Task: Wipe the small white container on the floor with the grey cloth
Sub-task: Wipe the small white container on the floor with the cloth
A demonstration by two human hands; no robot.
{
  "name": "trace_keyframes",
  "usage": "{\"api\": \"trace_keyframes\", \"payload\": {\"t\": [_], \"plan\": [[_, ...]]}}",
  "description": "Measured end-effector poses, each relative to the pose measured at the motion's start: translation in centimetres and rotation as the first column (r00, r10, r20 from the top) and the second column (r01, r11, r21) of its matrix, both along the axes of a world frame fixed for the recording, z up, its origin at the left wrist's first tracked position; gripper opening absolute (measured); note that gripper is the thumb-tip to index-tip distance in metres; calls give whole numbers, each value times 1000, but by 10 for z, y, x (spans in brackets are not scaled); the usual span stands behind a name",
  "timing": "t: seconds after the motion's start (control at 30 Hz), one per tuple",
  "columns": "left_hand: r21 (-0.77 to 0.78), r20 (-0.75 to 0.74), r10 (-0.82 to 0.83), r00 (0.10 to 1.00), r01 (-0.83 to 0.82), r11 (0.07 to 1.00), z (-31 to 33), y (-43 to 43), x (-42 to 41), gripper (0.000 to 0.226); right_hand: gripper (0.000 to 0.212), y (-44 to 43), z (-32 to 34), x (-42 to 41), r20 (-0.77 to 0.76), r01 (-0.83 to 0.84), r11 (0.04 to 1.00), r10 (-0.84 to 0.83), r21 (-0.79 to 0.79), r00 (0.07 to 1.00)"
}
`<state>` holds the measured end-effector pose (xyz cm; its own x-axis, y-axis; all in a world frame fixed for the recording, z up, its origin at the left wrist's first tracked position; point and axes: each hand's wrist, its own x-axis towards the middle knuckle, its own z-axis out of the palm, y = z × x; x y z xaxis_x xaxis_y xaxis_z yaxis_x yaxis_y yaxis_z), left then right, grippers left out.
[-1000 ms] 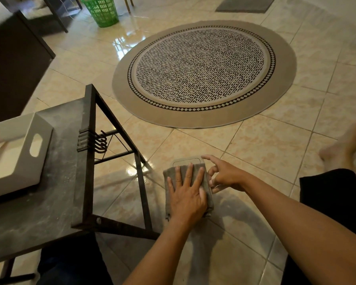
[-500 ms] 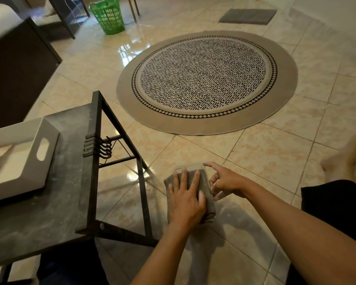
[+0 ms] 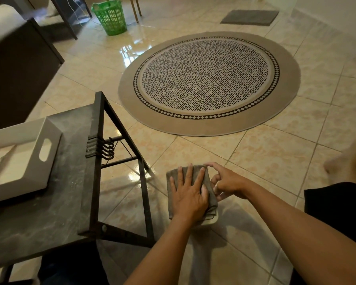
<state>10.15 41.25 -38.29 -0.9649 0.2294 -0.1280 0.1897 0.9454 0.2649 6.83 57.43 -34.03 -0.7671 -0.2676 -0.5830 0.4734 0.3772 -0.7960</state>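
Small white container [image 3: 211,221] lies on the glossy beige tiled floor [image 3: 275,157], nearly hidden; only its rounded near corner peeks out beneath the folded grey terry cloth [image 3: 211,194]. Left hand [image 3: 188,195] presses flat, fingers spread, on the cloth. Right hand [image 3: 227,183], fingers loosely curled, touches the cloth's right edge.

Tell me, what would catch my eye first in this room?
Probably the big round rug with its black-and-white dashes, filling the middle of the tiled floor. Nearer the camera, the left hand lies flat on a grey cloth over a small white container, with the right hand at its right side. A bright green basket stands at the far left.
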Motion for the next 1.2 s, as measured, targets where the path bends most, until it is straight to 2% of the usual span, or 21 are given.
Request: {"api": "trace_keyframes", "payload": {"t": [0.07,0.27,0.53,0.77,0.93,1.07,1.2], "plan": [[9,-7,36,999,-36,999,-4,3,10,61,92,-1,-1,0,-6,2,1000,-2,4,1000],[-7,-2,4,1000,-4,1000,-2,8,3,61,92,1,-2,0,17,-30,999,30,-18,999],[13,30,100,995,-101,995,-5,-10,8,63,92,-1,-5,3,19,52,998,-52,-25,998],[-8,38,27,999,-26,1000,4,-1,6,62,91,-3,-1,3,7,33,999,-33,-16,999],[25,49,96,994,-98,995,-2,-16,24,62,90,-3,-1,4,19,57,998,-57,-38,998],[40,-6,23,1000,-23,999,-5,7,45,62,93,-3,-1,4,19,46,999,-46,-26,999],[-21,30,-40,999,41,999,0,16,21,61,93,-2,2,6,15,33,999,-32,-28,999]]}}
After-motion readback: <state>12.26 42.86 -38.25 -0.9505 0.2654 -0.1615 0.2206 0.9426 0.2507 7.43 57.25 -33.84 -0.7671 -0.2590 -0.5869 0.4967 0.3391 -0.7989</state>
